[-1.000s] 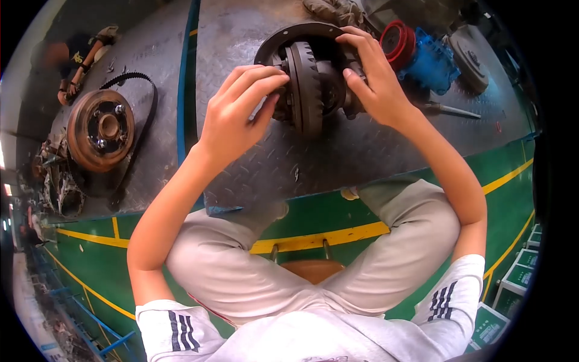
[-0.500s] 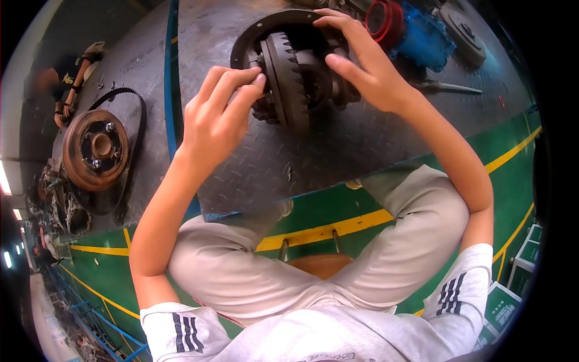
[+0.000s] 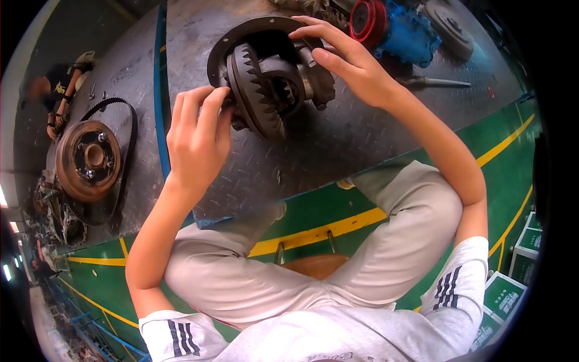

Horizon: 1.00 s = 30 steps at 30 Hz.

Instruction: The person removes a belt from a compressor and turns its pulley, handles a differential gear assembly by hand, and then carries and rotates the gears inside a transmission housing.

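L hand (image 3: 198, 137): fingers bent by ring gear (image 3: 248, 90), hold unclear, thumb mostly hid | R hand (image 3: 357, 65): half-open, on flange (image 3: 224, 43) rim, blue unit (image 3: 410, 37) nr

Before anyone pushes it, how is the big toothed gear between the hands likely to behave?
The gear looks like thick metal, so probably heavy and stiff. Its round rim suggests it could turn, but the metal ring behind it might stop it rolling away.
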Available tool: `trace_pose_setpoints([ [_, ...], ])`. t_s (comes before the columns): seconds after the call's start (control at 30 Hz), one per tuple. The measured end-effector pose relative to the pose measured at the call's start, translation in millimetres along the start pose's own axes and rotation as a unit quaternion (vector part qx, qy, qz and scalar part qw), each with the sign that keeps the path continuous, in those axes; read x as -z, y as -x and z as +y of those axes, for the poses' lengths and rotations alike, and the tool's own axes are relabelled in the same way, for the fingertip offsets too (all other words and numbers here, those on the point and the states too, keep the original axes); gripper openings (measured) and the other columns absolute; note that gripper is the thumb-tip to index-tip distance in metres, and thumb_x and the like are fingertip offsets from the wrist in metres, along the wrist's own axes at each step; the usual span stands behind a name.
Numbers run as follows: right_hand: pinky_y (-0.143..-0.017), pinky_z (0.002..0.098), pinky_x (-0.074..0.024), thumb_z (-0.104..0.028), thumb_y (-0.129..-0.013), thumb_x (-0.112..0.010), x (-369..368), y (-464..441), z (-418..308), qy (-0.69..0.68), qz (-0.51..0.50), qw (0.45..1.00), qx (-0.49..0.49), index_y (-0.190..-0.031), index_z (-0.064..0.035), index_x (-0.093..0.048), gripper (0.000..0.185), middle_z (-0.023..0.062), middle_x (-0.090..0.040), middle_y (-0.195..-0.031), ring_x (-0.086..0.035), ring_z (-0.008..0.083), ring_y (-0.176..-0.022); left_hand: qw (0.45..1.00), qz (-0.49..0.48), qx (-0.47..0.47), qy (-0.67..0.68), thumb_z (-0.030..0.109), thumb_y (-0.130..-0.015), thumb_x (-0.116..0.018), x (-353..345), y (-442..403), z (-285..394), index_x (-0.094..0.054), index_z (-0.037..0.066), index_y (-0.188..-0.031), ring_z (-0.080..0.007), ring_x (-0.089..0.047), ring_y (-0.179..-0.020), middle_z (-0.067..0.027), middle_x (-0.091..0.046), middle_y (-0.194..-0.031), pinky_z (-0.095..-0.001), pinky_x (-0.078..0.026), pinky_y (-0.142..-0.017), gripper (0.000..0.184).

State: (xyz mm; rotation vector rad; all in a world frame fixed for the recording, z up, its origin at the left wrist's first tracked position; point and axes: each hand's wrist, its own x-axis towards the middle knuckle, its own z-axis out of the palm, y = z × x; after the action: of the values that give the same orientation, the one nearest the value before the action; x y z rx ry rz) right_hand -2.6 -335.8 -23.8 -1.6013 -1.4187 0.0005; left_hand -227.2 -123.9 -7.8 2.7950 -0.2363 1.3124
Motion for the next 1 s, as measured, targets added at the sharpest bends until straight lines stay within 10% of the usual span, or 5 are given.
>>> trace_pose_setpoints([
  [0.33, -0.121, 0.0524, -0.0346, -0.054, -0.094, -0.065, -0.9, 3.2, -6.7, 0.054, -0.034, 0.998, -0.011, -0.147, -0.0235, -0.057, 0.062, 0.0108, -0.039, -0.163, -0.038, 0.0349, -0.15, 0.997, -0.013, 0.063, 0.053, -0.014, -0.076, -0.076, 6.6, 8.4, -5.9, -0.069, -0.002, -0.105, -0.0246, -0.068, -0.084, -0.0137, -0.069, -0.102, -0.032, -0.056, -0.077, 0.032],
  [0.63, -0.12, 0.0472, -0.0337, -0.036, -0.08, -0.086, -18.2, 6.9, -15.0, 0.111, 0.011, 0.993, 0.046, -0.15, -0.0138, -0.046, 0.083, 0.0193, -0.041, -0.155, -0.037, 0.039, -0.146, 0.991, -0.04, 0.108, 0.062, -0.012, -0.077, -0.076, 10.1, 4.2, -0.2, -0.066, -0.002, -0.105, -0.024, -0.068, -0.088, -0.0127, -0.068, -0.102, -0.0324, -0.055, -0.082, 0.032],
  [1.0, -0.122, 0.0528, -0.0328, -0.043, -0.083, -0.082, 17.6, 5.6, -18.7, 0.037, -0.109, 0.993, -0.036, -0.16, -0.0206, -0.037, 0.093, 0.0095, -0.026, -0.17, -0.032, 0.0352, -0.153, 0.92, -0.213, 0.222, 0.244, 0.023, -0.077, -0.083, 16.2, 6.2, -10.4, -0.033, 0.004, -0.158, -0.0403, -0.035, -0.15, -0.0216, -0.034, -0.161, -0.0461, -0.031, -0.123, 0.098],
])
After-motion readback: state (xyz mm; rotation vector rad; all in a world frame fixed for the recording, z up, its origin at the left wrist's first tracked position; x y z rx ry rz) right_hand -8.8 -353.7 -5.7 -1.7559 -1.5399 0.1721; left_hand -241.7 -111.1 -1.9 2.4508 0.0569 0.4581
